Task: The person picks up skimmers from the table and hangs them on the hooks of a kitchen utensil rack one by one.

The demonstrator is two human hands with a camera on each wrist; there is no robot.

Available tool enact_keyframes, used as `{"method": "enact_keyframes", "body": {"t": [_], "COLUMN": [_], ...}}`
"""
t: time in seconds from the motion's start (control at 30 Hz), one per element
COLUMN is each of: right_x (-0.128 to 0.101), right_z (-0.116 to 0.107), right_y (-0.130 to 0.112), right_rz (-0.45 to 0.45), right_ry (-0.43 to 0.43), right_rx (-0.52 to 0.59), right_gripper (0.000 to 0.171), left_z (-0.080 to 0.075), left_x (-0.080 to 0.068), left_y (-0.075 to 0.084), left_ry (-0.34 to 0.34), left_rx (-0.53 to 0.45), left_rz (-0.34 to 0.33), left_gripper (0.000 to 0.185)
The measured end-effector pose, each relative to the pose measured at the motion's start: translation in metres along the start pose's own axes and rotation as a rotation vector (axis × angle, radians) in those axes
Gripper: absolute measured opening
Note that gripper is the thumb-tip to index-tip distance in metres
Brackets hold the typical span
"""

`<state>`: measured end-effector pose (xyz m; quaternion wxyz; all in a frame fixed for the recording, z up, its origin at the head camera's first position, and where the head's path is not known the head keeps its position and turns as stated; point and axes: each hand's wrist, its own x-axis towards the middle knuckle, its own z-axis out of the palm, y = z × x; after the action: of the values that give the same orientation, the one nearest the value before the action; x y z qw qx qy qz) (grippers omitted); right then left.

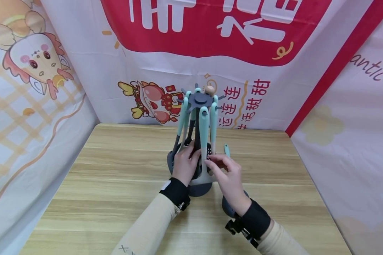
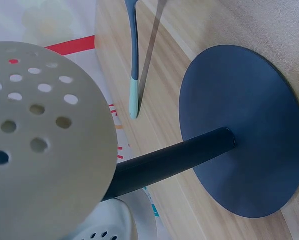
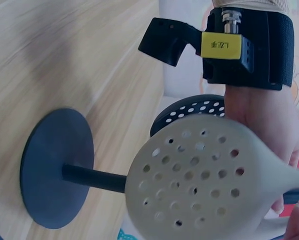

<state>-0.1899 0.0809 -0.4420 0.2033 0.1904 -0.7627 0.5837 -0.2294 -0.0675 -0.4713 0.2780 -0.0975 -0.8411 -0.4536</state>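
A dark utensil stand (image 1: 200, 100) with a round hooked top is hung with several mint-handled kitchen utensils. Its pole (image 2: 174, 159) rises from a round base (image 2: 244, 130). My left hand (image 1: 186, 164) reaches in among the utensils, its thumb and fingers around the pole. At the front hangs a pale skimmer (image 3: 199, 175) with a head full of holes. My right hand (image 1: 228, 173) pinches the skimmer's shaft at its right side with thumb and forefinger. In the right wrist view the skimmer hides part of the left hand and the pole.
A dark utensil with a mint handle (image 1: 227, 150) lies on the wooden table (image 1: 121, 152) to the right of the stand, partly under my right hand and wrist. Behind the stand hangs a printed cloth (image 1: 92, 63). A dark perforated utensil (image 3: 189, 110) hangs behind the skimmer.
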Motion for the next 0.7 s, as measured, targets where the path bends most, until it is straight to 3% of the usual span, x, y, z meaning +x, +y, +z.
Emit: {"method": "enact_keyframes", "body": {"t": [0.3, 0.53, 0.7], "right_x": [0.000, 0.000, -0.001], "right_z": [-0.006, -0.009, -0.011], "right_y": [0.014, 0.017, 0.026], "right_rz": [-0.012, 0.041, 0.037], "right_ry": [0.091, 0.099, 0.113], "right_rx": [0.038, -0.027, -0.072], "right_gripper": [0.010, 0.010, 0.008], "left_z": [0.000, 0.000, -0.001], "left_x": [0.000, 0.000, 0.000], "left_y": [-0.001, 0.000, 0.000], "left_ry": [0.007, -0.018, -0.011], "left_rx": [0.001, -0.016, -0.012], "left_rz": [0.008, -0.031, -0.021], "left_gripper": [0.034, 0.033, 0.033]}}
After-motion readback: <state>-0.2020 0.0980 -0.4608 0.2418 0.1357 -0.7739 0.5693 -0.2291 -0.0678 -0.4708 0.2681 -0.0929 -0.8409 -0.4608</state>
